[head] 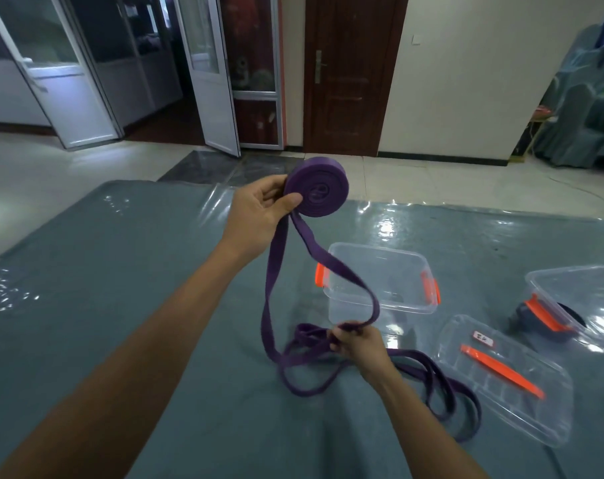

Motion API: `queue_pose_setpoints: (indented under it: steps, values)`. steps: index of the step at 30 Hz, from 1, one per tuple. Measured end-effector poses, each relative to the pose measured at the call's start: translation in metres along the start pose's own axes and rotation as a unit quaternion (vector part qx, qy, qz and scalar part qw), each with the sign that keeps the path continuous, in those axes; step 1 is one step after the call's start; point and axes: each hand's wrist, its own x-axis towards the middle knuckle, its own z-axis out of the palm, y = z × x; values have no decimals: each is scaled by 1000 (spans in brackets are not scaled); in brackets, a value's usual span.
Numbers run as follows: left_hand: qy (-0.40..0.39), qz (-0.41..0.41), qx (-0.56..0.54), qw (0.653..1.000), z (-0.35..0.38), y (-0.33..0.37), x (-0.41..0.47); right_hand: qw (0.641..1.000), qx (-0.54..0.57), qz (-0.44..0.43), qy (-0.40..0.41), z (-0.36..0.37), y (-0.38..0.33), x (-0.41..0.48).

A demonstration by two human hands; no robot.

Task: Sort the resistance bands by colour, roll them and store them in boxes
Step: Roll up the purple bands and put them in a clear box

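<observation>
My left hand (pixel 259 210) holds up a partly rolled purple resistance band (pixel 316 191), thumb pressed on the coil's face. Its loose tail hangs down in a long loop to my right hand (pixel 357 342), which pinches the purple strap just above the table. More purple band (pixel 442 382) lies in loose loops on the table around and to the right of my right hand. An open clear box with orange clips (pixel 380 281) stands behind my right hand with nothing inside.
A clear lid with an orange handle (pixel 504 378) lies at the right. Another clear box (pixel 577 295) at the far right sits tilted over a dark rolled band (pixel 532 323). The table (pixel 120 271) has a grey cloth under glossy plastic.
</observation>
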Motion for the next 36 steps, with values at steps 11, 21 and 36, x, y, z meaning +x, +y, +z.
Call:
queue_pose_setpoints:
  steps: [11, 21, 36]
  values:
    - [93, -60, 2, 994, -25, -14, 14, 958, -274, -74, -44, -23, 14, -6]
    - [94, -71, -7, 993, -29, -17, 9, 992, -90, 4, 86, -45, 30, -7]
    - [105, -92, -14, 990, -41, -30, 12, 991, -60, 57, -107, -52, 20, -14]
